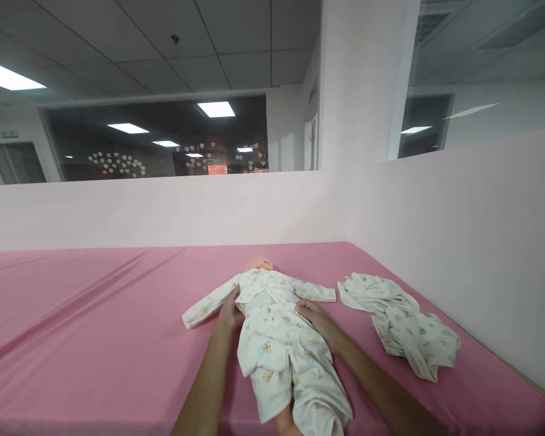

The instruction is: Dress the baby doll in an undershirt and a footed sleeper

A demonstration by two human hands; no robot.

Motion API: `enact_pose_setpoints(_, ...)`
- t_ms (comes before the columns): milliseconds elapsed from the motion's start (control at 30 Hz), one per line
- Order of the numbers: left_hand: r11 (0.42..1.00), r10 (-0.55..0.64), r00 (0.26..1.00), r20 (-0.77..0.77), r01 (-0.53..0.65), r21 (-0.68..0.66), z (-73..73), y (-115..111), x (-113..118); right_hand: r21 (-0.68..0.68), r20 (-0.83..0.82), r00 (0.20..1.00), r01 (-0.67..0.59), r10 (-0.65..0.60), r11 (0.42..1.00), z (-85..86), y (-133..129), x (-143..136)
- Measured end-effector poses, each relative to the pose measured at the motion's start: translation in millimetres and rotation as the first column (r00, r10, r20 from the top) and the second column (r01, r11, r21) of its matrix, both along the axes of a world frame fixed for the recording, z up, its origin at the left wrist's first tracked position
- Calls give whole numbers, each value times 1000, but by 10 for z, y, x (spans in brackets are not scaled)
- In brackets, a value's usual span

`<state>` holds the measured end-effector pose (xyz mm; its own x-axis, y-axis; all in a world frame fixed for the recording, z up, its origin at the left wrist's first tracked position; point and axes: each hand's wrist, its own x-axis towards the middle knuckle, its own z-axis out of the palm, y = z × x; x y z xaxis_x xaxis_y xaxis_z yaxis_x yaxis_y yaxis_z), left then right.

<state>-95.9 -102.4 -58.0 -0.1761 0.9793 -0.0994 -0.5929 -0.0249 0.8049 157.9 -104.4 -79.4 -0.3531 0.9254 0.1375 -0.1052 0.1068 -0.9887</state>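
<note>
A baby doll lies on its back, its head towards the far wall. It wears a white long-sleeved shirt with small prints, both sleeves spread wide. Matching printed pants cover its hips and legs, and a bare lower leg shows at the near end. My left hand is curled at the doll's left-of-picture side, by the shirt hem and waistband; its fingertips are partly hidden. On the other side, my right hand pinches the waistband of the pants.
A pink sheet covers the padded surface under the doll. Two crumpled white printed garments lie to the right. A low white wall runs behind, meeting another wall at the right, with windows above.
</note>
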Motion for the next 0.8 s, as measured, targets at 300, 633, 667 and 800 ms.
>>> enact_pose_setpoints(300,998,-11,999,53,7,66,114,5,197,33,70,998,8,-10,999,108,-87,-6)
enact_pose_setpoints(633,986,-68,996,-49,75,146,247,-96,177,191,158,979,100,-131,976,320,324,-281)
enact_pose_setpoints(667,986,-53,998,-43,59,159,251,-104,169,188,168,973,125,-158,974,280,351,-298)
enact_pose_setpoints(800,957,166,986,33,-169,236,254,-125,181,188,230,945,191,-233,963,125,273,-227)
